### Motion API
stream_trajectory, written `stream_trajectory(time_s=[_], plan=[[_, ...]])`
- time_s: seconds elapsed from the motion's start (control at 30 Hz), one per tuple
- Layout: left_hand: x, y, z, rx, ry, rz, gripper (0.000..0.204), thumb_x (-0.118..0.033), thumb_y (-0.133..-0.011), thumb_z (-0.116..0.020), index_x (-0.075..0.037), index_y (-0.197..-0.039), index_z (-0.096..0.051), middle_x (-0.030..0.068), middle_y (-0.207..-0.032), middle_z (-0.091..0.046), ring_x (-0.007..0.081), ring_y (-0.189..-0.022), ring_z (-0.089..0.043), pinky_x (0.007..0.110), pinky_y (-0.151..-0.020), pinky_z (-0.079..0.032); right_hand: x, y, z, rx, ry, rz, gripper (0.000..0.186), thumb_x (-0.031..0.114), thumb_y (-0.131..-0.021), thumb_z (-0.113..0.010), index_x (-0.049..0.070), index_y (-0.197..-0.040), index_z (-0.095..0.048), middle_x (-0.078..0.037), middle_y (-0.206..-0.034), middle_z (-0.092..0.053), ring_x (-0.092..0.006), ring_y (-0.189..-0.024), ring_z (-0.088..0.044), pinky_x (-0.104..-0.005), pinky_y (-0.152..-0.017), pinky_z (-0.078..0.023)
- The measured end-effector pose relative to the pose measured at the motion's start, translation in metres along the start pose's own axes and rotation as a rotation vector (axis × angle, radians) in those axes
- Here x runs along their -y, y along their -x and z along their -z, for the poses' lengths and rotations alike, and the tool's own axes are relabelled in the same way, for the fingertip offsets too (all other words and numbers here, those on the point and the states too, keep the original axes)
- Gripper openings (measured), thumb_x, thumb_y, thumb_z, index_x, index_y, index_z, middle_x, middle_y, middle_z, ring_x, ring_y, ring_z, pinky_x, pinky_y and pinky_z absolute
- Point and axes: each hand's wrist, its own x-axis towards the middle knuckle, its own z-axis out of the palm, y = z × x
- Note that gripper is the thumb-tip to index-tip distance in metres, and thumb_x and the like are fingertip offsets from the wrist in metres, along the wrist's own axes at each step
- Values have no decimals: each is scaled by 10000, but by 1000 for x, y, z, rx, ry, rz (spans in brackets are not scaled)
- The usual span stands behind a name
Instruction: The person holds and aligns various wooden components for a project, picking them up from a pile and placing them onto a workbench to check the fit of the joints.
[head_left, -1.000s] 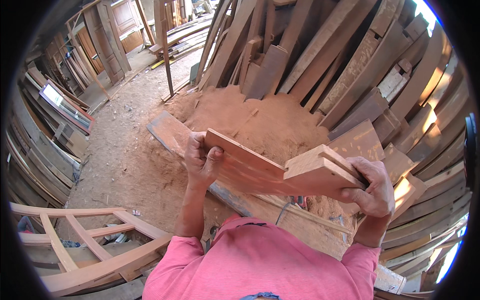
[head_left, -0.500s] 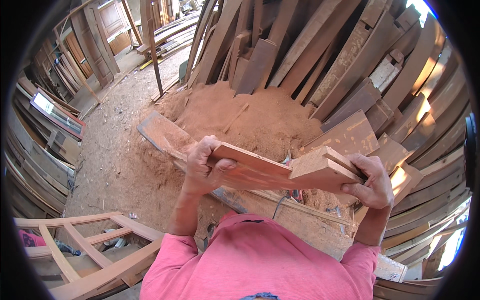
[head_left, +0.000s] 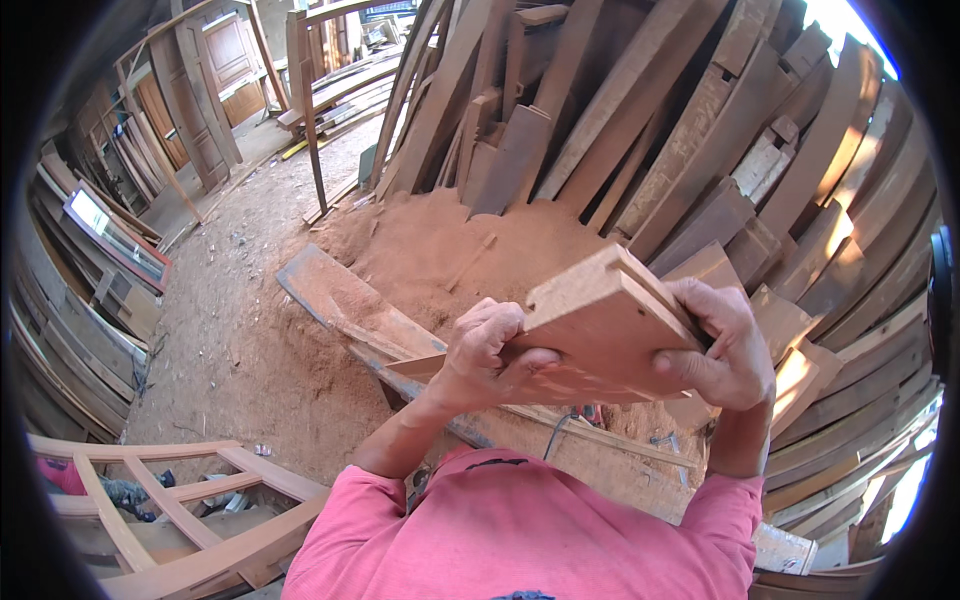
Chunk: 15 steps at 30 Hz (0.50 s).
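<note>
A reddish-brown wooden workpiece [head_left: 610, 340] is held up in front of my chest, its pale thick end tilted toward the top of the view. A groove or step runs along that end. My left hand [head_left: 490, 352] wraps its edge on the left, thumb lying on the near face. At the right end my right hand [head_left: 722, 345] clamps the piece, fingers over the far edge and thumb on the near face. A thin wooden strip [head_left: 415, 367] pokes out left of my left hand; whether it belongs to the workpiece I cannot tell.
Below lies a sawdust-covered plank [head_left: 335, 295] beside a sawdust heap [head_left: 420, 250]. A red power tool [head_left: 588, 413] with a dark cord is partly hidden under the workpiece. Boards [head_left: 640, 95] lean along the back and right. A slatted wooden frame [head_left: 190, 510] stands at lower left.
My left hand has shifted right along the workpiece, closer to my right hand. The piece has turned, its thick end now raised higher and facing more toward me.
</note>
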Motion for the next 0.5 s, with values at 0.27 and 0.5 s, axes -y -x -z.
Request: stream_trajectory(time_s=[0.27,0.5], plan=[[25,-4,-8,-59,-27,-73,437,-179,-688,-950,-54,-766,-538,58,-663,-549,257,-610,-508,375,-557,-413,4,-12,8,70,172,-5,495,299,-804,-827,-30,-1110,-620,-215,-759,-606,-383,-692,-629,-397,-646,-465],[26,-15,-8,-59,-130,-308,385,-197,-775,-911,-53,-814,-556,33,-708,-563,198,-628,-515,324,-584,-427,13,8,0,-41,249,-108,491,322,-789,-838,-6,-1080,-617,-233,-782,-623,-431,-785,-648,-446,-675,-472]])
